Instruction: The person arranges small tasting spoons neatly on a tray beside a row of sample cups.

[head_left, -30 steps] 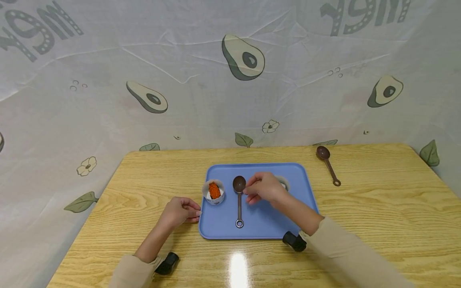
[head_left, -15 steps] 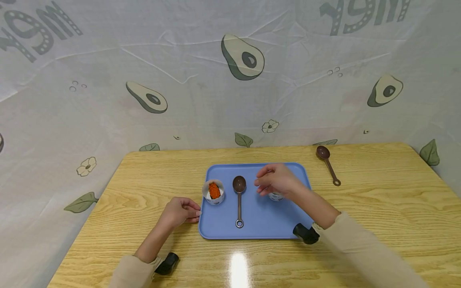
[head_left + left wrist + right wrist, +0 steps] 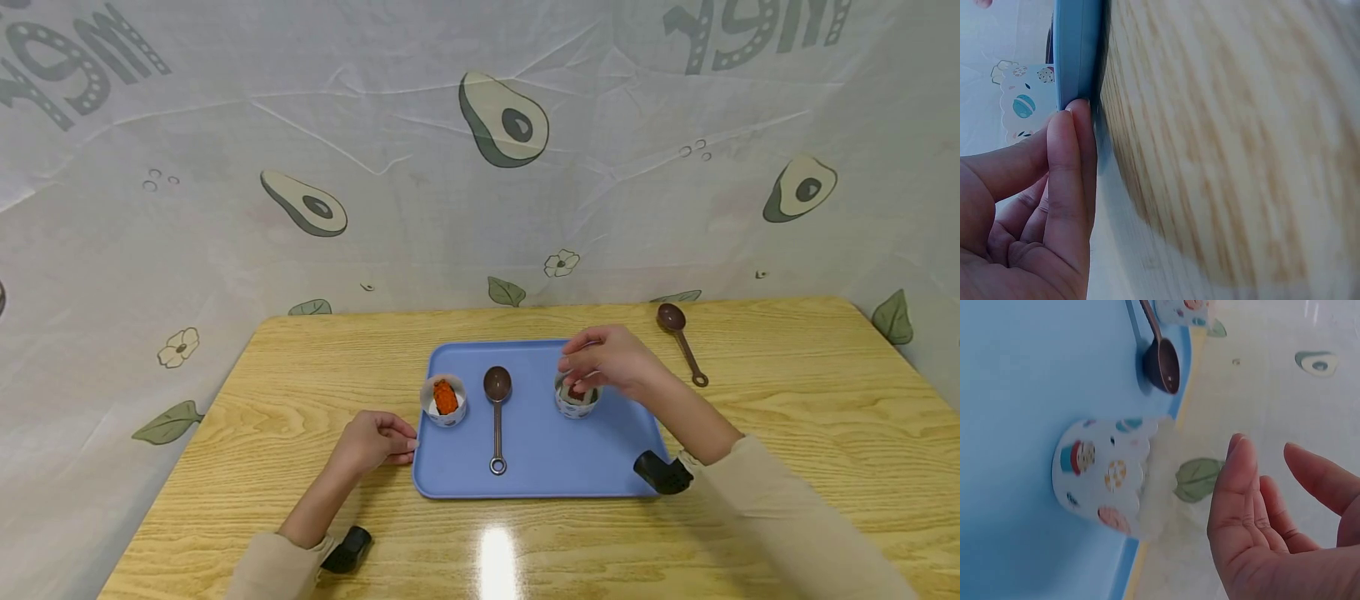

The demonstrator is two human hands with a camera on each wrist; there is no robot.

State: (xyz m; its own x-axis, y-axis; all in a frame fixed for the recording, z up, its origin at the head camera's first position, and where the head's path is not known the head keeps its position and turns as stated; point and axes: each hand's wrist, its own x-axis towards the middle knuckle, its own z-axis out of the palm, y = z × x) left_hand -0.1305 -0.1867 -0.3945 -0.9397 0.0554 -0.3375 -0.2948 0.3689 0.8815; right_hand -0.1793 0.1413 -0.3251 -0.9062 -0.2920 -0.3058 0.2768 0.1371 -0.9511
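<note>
My left hand grips the left rim of a blue tray, with thumb and fingertips at the edge; the left wrist view shows the fingertips against the rim. My right hand hovers over the right paper cup, thumb and fingers apart and holding nothing. That cup, patterned white, contains a small brownish-red and white piece, partly hidden by the fingers. On the tray's left stands another paper cup with an orange, roe-like piece in it. A brown measuring spoon lies between the cups.
A second brown measuring spoon lies on the wooden table, right of the tray. Behind the table hangs a pale cloth printed with avocados and leaves.
My right hand has moved right, from beside the spoon on the tray to above the right cup, which has come into view. My left hand stays at the tray's rim.
</note>
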